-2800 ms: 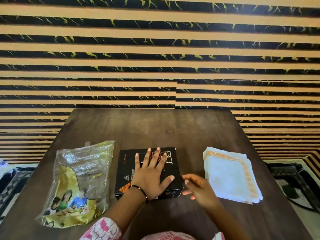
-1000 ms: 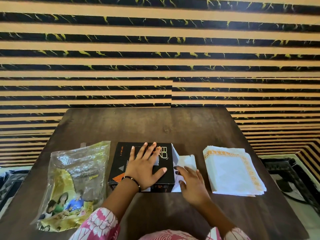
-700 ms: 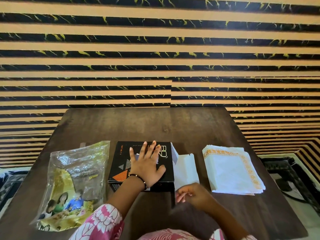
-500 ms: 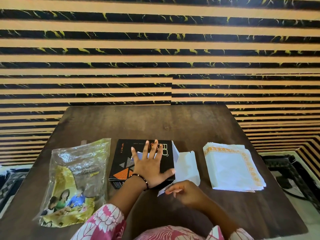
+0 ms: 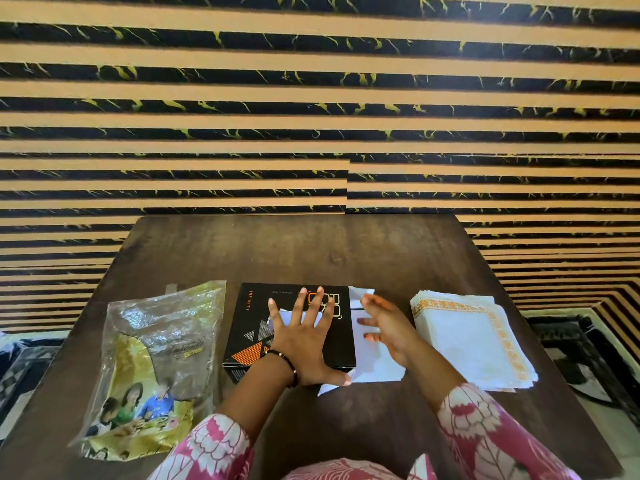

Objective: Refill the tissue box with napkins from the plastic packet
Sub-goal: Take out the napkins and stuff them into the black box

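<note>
Black tissue box (image 5: 256, 327), one, on the counter (image 5: 311, 251).
One plastic packet (image 5: 152, 362), one napkin stack (image 5: 474, 341); left hand (image 5: 304, 337) flat on box, right hand (image 5: 388, 327) open above white flap (image 5: 377, 365).

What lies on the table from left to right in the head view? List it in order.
plastic packet → black tissue box with the left hand pressed flat on it → opened white box flap under the right hand → stack of napkins.
</note>
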`<control>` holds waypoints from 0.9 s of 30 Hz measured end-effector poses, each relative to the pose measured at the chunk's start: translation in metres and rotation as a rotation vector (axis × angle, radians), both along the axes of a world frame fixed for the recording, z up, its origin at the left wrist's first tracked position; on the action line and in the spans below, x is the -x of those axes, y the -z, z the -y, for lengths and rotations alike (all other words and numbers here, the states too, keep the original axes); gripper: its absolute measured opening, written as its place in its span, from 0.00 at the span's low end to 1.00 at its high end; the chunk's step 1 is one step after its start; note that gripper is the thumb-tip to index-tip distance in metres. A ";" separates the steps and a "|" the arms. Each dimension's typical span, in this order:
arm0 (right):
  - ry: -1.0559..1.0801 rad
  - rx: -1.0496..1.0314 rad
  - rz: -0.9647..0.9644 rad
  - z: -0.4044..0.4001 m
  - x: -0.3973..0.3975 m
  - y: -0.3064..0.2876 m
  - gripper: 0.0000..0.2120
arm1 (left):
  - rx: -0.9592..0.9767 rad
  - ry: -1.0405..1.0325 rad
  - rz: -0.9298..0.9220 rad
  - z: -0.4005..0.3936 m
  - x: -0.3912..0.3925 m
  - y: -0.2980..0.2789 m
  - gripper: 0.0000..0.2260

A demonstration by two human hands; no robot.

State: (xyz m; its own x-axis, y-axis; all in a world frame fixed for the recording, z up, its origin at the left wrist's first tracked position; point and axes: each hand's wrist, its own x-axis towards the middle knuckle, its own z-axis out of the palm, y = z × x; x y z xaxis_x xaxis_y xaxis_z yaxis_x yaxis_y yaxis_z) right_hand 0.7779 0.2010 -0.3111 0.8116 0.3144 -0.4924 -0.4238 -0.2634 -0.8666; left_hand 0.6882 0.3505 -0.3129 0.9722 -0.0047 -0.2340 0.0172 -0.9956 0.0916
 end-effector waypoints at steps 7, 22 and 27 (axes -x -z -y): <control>-0.267 0.105 0.158 -0.035 -0.016 -0.004 0.17 | 0.008 0.007 0.037 -0.002 0.000 0.000 0.50; -0.368 0.106 0.188 -0.026 -0.023 -0.003 0.09 | 0.046 0.173 -0.048 0.008 -0.024 -0.015 0.63; -0.326 0.029 0.119 -0.019 -0.024 -0.012 0.14 | -0.009 0.180 -0.162 0.017 -0.036 -0.021 0.63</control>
